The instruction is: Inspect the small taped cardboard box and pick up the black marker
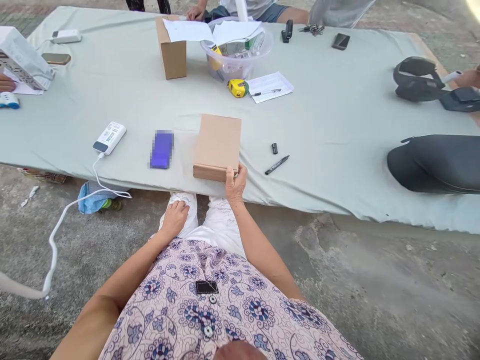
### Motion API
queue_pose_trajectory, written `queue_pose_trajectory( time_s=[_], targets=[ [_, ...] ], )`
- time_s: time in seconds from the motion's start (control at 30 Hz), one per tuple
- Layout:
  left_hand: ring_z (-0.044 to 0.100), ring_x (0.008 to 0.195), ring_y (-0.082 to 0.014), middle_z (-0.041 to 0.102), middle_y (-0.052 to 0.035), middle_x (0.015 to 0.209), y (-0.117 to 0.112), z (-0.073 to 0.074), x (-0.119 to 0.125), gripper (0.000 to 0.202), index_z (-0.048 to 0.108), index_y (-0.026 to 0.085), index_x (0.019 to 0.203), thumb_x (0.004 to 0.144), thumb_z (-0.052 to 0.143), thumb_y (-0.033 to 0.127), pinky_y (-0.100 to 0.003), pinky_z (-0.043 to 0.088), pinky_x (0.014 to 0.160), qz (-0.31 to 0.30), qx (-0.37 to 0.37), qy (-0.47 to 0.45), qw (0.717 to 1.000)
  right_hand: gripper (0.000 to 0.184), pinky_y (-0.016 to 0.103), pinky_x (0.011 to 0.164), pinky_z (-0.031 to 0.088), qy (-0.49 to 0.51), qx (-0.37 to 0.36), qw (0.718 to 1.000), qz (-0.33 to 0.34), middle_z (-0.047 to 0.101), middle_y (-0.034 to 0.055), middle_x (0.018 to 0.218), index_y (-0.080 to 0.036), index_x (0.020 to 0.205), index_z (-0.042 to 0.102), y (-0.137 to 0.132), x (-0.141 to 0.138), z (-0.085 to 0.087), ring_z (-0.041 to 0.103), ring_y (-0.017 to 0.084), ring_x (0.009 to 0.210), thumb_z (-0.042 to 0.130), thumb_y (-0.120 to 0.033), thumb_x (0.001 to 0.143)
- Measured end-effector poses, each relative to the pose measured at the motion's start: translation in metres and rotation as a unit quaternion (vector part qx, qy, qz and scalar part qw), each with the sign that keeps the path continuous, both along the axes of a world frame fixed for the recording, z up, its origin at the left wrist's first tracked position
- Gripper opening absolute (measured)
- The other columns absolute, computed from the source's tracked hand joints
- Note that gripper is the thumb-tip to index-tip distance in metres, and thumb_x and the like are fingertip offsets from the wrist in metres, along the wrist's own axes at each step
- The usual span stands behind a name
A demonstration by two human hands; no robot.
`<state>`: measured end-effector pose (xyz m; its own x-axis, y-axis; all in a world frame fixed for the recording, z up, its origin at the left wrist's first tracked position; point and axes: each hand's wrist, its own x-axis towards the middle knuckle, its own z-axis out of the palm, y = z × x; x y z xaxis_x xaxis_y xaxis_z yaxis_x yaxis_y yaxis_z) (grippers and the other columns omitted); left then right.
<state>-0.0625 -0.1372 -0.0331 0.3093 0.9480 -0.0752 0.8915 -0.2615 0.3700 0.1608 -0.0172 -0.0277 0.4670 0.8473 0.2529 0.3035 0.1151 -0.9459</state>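
A flat brown cardboard box point(218, 145) lies closed on the grey-green mat point(337, 130), near its front edge. My right hand point(235, 184) grips the box's near right corner, thumb on the lid and fingers wrapped round the edge. My left hand point(174, 217) rests on my left knee in white trousers, fingers curled loosely, holding nothing I can see. A black marker point(276, 164) and its cap point(275, 148) lie just right of the box. A blurred purple rectangle point(161, 149) lies left of it.
A white power bank point(109, 137) with a cable point(56, 235) trailing off the mat. Further back stand an upright cardboard box point(171, 47), a clear bowl point(236, 50) with papers, a yellow tape measure point(237, 88) and a sheet with pen point(270, 86). Other people sit around the mat.
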Motion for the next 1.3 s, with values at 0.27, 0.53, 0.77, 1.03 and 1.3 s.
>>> queue_pose_trajectory(
  time_s=[0.27, 0.53, 0.77, 1.03, 1.3],
  targets=[
    [0.061, 0.100, -0.0283, 0.068, -0.0176, 0.095, 0.020, 0.014, 0.006, 0.026, 0.068, 0.014, 0.089, 0.090, 0.043, 0.007, -0.043, 0.044, 0.092, -0.061, -0.160, 0.043, 0.984, 0.063, 0.047, 0.098, 0.051, -0.011, -0.018, 1.000, 0.010, 0.062, 0.0122, 0.112, -0.018, 0.112, 0.055, -0.002, 0.001, 0.005, 0.061, 0.025, 0.105, 0.050, -0.073, 0.083],
    [0.055, 0.067, -0.0165, 0.063, 0.0000, 0.072, -0.041, 0.063, -0.043, 0.023, 0.058, 0.020, 0.083, 0.091, 0.043, 0.036, -0.026, 0.040, 0.063, -0.038, -0.344, -0.059, 0.936, 0.060, 0.043, 0.097, 0.052, -0.006, -0.012, 1.000, -0.001, 0.062, 0.0103, 0.112, -0.020, 0.112, 0.055, -0.001, -0.001, 0.002, 0.061, 0.023, 0.104, 0.050, -0.073, 0.085],
    [0.061, 0.077, -0.0177, 0.068, -0.0027, 0.083, -0.024, 0.068, -0.026, 0.023, 0.061, 0.020, 0.093, 0.089, 0.046, 0.038, -0.030, 0.046, 0.073, 0.085, -0.243, -0.170, 0.951, 0.064, 0.046, 0.100, 0.052, -0.011, -0.006, 1.000, -0.009, 0.063, 0.0113, 0.112, -0.019, 0.108, 0.055, 0.000, -0.002, 0.001, 0.062, 0.023, 0.103, 0.048, -0.077, 0.083],
    [0.063, 0.108, -0.0205, 0.066, -0.0119, 0.122, 0.064, 0.082, 0.022, 0.037, 0.058, 0.019, 0.124, 0.093, 0.054, 0.038, -0.034, 0.054, 0.089, 0.092, -0.010, -0.327, 0.940, 0.059, 0.047, 0.101, 0.052, -0.023, -0.009, 1.000, -0.015, 0.063, 0.0106, 0.110, -0.020, 0.109, 0.055, -0.001, -0.001, 0.001, 0.061, 0.023, 0.105, 0.047, -0.073, 0.086],
    [0.060, 0.112, -0.0238, 0.058, -0.0132, 0.120, 0.133, 0.072, 0.038, 0.070, 0.048, 0.025, 0.139, 0.088, 0.054, 0.073, -0.042, 0.051, 0.098, 0.174, 0.024, -0.376, 0.910, 0.058, 0.046, 0.102, 0.049, -0.018, -0.021, 0.999, -0.019, 0.059, 0.0118, 0.113, -0.020, 0.114, 0.052, -0.005, -0.003, 0.004, 0.059, 0.025, 0.111, 0.046, -0.071, 0.087]
  ],
)
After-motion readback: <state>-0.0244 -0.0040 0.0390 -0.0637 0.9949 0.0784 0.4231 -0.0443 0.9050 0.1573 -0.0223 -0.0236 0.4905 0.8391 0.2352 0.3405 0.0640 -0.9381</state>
